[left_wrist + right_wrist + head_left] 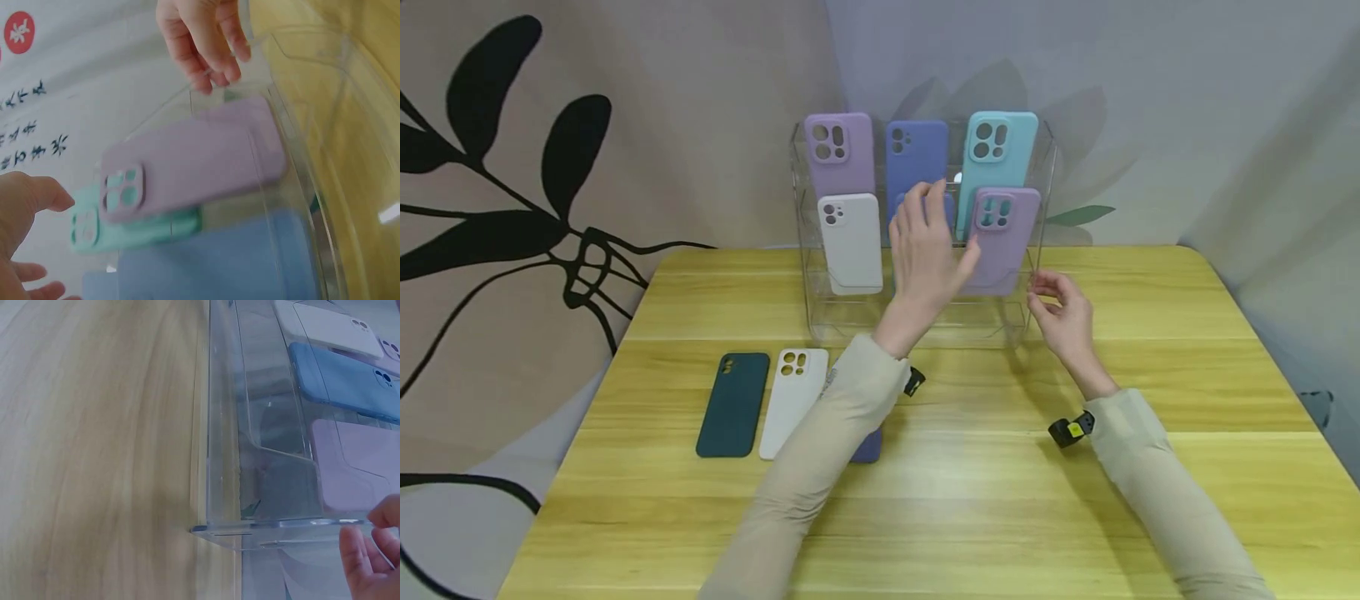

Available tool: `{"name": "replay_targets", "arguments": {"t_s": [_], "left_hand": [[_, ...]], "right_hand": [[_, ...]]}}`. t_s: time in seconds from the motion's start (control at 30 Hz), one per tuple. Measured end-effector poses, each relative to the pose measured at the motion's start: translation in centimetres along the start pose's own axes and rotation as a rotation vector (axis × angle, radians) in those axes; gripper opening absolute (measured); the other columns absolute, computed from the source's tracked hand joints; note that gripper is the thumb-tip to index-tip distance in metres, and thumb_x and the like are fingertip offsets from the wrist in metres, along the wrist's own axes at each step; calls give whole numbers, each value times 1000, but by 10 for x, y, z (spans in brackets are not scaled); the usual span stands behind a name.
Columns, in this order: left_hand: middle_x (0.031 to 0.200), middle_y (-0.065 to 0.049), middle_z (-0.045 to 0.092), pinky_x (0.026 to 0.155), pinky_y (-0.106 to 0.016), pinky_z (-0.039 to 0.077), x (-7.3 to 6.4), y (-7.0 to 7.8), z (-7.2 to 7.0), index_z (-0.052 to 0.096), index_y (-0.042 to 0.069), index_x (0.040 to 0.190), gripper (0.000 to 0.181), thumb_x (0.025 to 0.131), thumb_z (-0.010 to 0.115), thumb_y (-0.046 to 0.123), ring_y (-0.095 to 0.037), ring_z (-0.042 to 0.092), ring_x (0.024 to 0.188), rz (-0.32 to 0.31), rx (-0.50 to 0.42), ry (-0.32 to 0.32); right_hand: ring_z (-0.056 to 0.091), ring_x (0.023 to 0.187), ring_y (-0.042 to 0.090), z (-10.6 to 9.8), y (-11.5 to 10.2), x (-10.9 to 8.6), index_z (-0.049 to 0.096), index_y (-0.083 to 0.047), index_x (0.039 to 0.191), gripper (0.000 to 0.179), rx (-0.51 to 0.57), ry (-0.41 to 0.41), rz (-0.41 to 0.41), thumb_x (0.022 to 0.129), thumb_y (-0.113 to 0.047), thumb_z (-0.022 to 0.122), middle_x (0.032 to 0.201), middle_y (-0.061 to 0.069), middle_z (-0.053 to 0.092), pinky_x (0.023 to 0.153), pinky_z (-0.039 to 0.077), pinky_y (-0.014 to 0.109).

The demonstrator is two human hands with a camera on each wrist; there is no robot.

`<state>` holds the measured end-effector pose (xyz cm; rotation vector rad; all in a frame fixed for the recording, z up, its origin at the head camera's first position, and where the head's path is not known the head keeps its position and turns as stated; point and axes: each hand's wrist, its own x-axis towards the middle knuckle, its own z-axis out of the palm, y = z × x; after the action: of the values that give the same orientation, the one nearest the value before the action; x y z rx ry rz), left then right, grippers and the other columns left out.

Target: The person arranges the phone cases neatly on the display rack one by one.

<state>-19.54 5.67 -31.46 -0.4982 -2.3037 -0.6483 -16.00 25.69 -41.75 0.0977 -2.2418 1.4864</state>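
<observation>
My left hand (925, 250) is in front of the middle column of a clear tiered display stand (842, 325), fingers extended and thumb spread. Behind its fingers is a blue phone case (219, 265) in the front row, mostly hidden in the head view. A lilac phone case (1009, 250) stands just right of the thumb. At the stand's right side, my right hand (1063, 312) has bent fingers, with thumb and fingertips at the edge of the clear side panel, lightly pinching it. A white phone case (853, 246) stands front left.
Purple (850, 171), blue (917, 150) and turquoise (1006, 171) phone cases fill the back row. On the wooden table (1000, 517) lie a dark green case (733, 404), a white case (790, 400) and a dark blue case (868, 447), partly under my left sleeve.
</observation>
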Motion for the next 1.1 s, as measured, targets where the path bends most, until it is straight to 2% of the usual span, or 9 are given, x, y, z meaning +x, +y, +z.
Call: {"name": "replay_targets", "arguments": {"t_s": [0.13,0.3,0.43,0.53,0.7,0.77,0.97,1.1], "left_hand": [[119,-19,45,93,-37,41,-15,-25,-16,45,-5,125,64,74,73,21,-30,47,107,-1,-48,9],[121,-22,44,94,-42,40,-38,-58,-36,46,-6,123,61,73,74,14,-34,44,110,-52,-111,-19],[122,-24,43,91,-45,40,-57,-88,-51,45,-8,124,61,73,73,9,-36,43,111,-105,-143,-65],[121,-25,42,88,-46,42,-71,-108,-61,43,-8,125,60,75,72,8,-38,43,111,-151,-128,-120],[123,-27,41,89,-49,42,-96,-141,-77,42,-10,128,60,79,69,10,-39,41,111,-246,-88,-218],[124,-28,39,91,-50,40,-106,-153,-84,40,-11,129,61,80,69,11,-40,40,113,-282,-76,-252],[124,-33,36,85,-53,43,-135,-181,-99,36,-14,130,68,79,72,12,-44,38,112,-401,-31,-334],[121,-35,37,76,-52,46,-147,-195,-104,35,-16,131,70,79,72,14,-46,40,107,-481,0,-402]], "right_hand": [[54,86,-5,0,-1,-1,55,12,115,28,-20,-8,9,87,8,57,106,25,59,71,46,6],[54,86,-6,-1,-1,-1,55,12,115,29,-5,3,19,86,9,57,107,26,59,71,46,5],[54,86,-5,-2,-1,-1,55,12,116,30,17,2,26,86,8,58,107,27,59,71,46,5],[54,86,-4,-3,-11,-3,54,14,115,29,6,-2,38,86,9,57,107,29,58,71,45,5],[55,86,-3,-4,-10,-4,54,15,114,28,-8,-4,43,86,9,56,105,26,58,71,46,6],[54,87,-4,-3,-1,-3,54,13,114,28,-9,-5,36,87,8,57,105,23,59,71,46,6],[54,86,-4,-2,-21,-5,53,18,113,28,-9,-18,13,86,12,55,105,28,57,70,45,4],[54,85,-2,0,-34,-6,52,20,111,27,-27,-25,9,85,13,54,104,31,57,69,45,4]]}}
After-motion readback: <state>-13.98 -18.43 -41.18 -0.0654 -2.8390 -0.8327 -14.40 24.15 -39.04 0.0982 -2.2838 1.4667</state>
